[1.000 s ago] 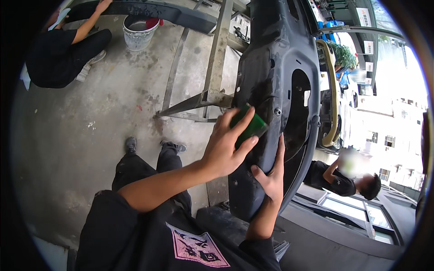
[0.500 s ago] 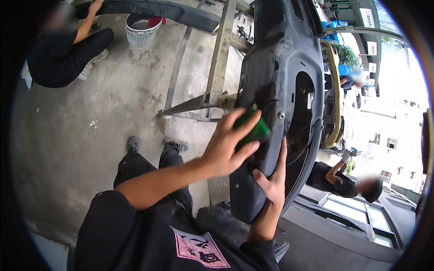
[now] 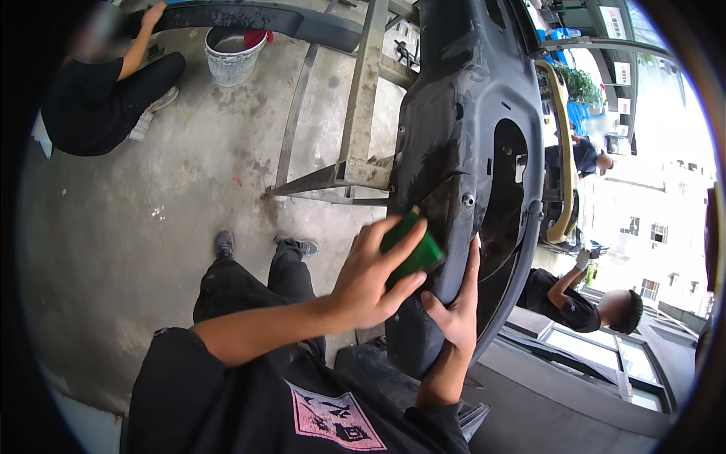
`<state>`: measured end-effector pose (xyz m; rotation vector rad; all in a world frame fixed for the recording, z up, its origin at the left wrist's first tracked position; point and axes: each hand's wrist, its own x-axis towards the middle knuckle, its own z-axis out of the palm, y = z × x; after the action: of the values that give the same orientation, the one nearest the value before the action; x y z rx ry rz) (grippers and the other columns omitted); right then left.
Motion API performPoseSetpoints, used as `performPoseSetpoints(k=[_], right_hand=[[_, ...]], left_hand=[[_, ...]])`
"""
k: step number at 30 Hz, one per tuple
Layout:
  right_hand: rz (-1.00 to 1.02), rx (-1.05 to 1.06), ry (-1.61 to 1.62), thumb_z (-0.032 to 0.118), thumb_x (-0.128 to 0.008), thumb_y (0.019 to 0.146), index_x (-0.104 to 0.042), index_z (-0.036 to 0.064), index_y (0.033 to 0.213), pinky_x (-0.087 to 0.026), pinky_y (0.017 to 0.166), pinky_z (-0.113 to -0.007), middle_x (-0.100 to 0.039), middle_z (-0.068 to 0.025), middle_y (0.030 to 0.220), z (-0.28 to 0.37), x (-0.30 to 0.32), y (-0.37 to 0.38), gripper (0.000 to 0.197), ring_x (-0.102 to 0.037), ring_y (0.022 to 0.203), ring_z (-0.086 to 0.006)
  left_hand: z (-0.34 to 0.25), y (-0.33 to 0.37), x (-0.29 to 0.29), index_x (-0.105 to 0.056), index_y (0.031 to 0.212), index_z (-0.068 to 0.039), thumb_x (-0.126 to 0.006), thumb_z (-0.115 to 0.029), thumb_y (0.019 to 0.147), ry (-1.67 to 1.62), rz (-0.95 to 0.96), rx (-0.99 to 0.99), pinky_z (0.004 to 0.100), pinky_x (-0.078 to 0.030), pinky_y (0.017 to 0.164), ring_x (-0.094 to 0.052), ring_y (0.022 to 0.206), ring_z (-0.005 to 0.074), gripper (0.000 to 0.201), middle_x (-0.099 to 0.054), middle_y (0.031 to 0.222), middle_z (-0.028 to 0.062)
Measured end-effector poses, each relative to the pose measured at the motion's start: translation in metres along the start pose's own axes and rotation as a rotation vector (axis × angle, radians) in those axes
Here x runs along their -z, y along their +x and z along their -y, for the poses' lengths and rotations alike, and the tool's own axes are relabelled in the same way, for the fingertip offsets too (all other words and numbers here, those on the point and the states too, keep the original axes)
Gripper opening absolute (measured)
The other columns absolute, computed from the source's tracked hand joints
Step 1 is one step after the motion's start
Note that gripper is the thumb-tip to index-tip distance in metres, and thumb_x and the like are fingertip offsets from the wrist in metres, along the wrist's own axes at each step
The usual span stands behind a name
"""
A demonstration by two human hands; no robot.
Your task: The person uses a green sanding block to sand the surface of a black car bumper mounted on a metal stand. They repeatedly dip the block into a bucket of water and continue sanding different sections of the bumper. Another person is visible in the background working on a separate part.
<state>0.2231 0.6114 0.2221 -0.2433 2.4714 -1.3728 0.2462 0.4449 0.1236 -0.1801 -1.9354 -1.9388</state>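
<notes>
From the head view, the left hand (image 3: 370, 281) reaches up and across from a bare forearm, fingers spread and laid flat over a green sanding block (image 3: 412, 250). The fingers curl loosely around the block rather than clamping it, pressing it against the dark surface of a large grey-black car bumper (image 3: 461, 144) that stands on end in front of the person. The block sits at the bumper's near edge, about halfway up, just below a small round fixing on the panel.

The right hand (image 3: 455, 312) comes up from below, wrist bent back, palm against the bumper's lower edge. Its thumb and fingers wrap the rim, so it is closed on the panel, steadying it. The two hands are near each other, the right just below and to the right of the left.

The bumper's skin looks wet and dull, with a big oval cut-out on its right side. It leans on a metal stand (image 3: 355, 151) of angled steel bars. Underfoot is a stained concrete floor (image 3: 166, 212), with the person's dark shoes planted on it.

At upper left another person (image 3: 106, 98) in black crouches beside a white bucket (image 3: 233, 57), one hand on another dark bumper part (image 3: 257, 15). At right, below the panel, a second worker (image 3: 582, 299) in black crouches too. A yellow-edged panel (image 3: 563, 151) stands behind the bumper.
</notes>
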Motion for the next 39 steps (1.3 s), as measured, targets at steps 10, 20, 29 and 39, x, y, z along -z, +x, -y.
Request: performPoseSetpoints(k=[10, 20, 29, 39], right_hand=[[0.005, -0.052, 0.048, -0.003, -0.068, 0.068, -0.003, -0.0018, 0.161, -0.032, 0.116, -0.037, -0.033, -0.0225, 0.155, 0.001, -0.001, 0.0, 0.113, -0.038, 0.142, -0.0289], [-0.018, 0.003, -0.022, -0.002, -0.069, 0.069, -0.005, -0.0015, 0.161, -0.033, 0.114, -0.036, -0.038, -0.0202, 0.152, 0.002, -0.001, 0.005, 0.112, -0.041, 0.138, -0.0283], [-0.021, -0.039, 0.023, -0.003, -0.068, 0.07, -0.003, -0.0019, 0.161, -0.035, 0.114, -0.036, -0.038, -0.0206, 0.152, 0.003, -0.002, 0.001, 0.111, -0.042, 0.138, -0.0283], [-0.005, -0.044, 0.021, -0.001, -0.07, 0.07, -0.003, -0.0028, 0.16, -0.032, 0.116, -0.038, -0.035, -0.023, 0.154, -0.002, -0.001, -0.002, 0.112, -0.039, 0.141, -0.0296]], left_hand=[[-0.01, 0.03, 0.001, -0.045, 0.152, -0.006, -0.067, -0.028, 0.094, -0.052, -0.065, 0.084, 0.0472, -0.039, 0.105, -0.05, 0.121, 0.0436, 0.065, -0.047, 0.133, 0.0277], [-0.008, 0.041, -0.004, -0.047, 0.149, -0.004, -0.067, -0.03, 0.095, -0.121, -0.135, 0.182, 0.0461, -0.042, 0.1, -0.051, 0.116, 0.0424, 0.063, -0.048, 0.128, 0.0273], [-0.007, 0.041, -0.004, -0.046, 0.151, -0.005, -0.067, -0.029, 0.094, -0.152, -0.13, 0.165, 0.0447, -0.042, 0.099, -0.051, 0.117, 0.0419, 0.065, -0.049, 0.126, 0.026], [-0.007, 0.046, -0.005, -0.045, 0.151, -0.004, -0.066, -0.03, 0.096, -0.03, -0.16, 0.103, 0.0446, -0.044, 0.097, -0.052, 0.112, 0.0411, 0.064, -0.05, 0.122, 0.025]])
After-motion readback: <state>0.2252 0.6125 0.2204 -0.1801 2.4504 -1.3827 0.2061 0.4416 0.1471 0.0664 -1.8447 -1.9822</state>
